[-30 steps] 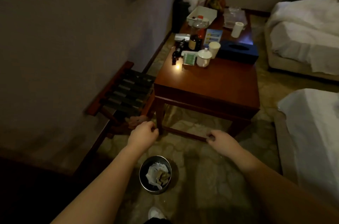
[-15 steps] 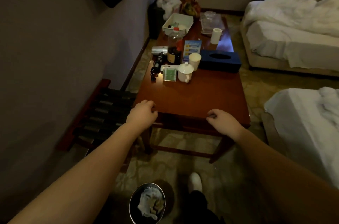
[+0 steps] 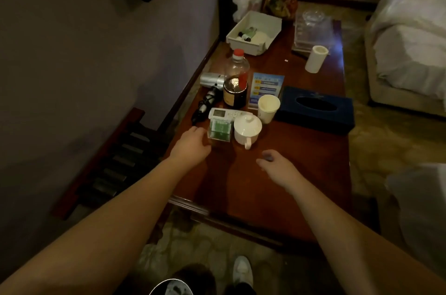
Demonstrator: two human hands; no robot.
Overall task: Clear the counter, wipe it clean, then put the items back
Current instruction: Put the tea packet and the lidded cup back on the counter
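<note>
The wooden counter [image 3: 277, 174] is long and runs away from the person, its far end by the wall. Its near half is bare wood.

The things sit in a bunch past the hands. The white cup with a lid [image 3: 247, 128] is the landmark — its handle points back at the person. Touching its left side is a small clear box with green packs [image 3: 219, 131]. Just behind those two lies a white remote [image 3: 229, 114], its long side going across the counter. Right of the cup stands a paper cup [image 3: 268, 107], and further right lies a dark blue tissue box [image 3: 316, 108], long side also across. Behind the cup stand a brown jar [image 3: 235, 95], a clear bottle with a red cap [image 3: 237, 67] and a blue card [image 3: 266, 88]. Left of the jar lies a silver hair dryer [image 3: 212, 88], its cord end pointing at the person. Far behind are a white tray [image 3: 254, 31] and a white roll [image 3: 316, 58].

The left hand [image 3: 191, 145] is right at the green box, fingers bent toward it, but I cannot tell if it holds it. The right hand [image 3: 277, 165] hangs over bare wood in front of the cup, fingers loose, holding nothing.

Half a second ago both hands were back at the near edge of the counter — now both are further in, over the top.
</note>
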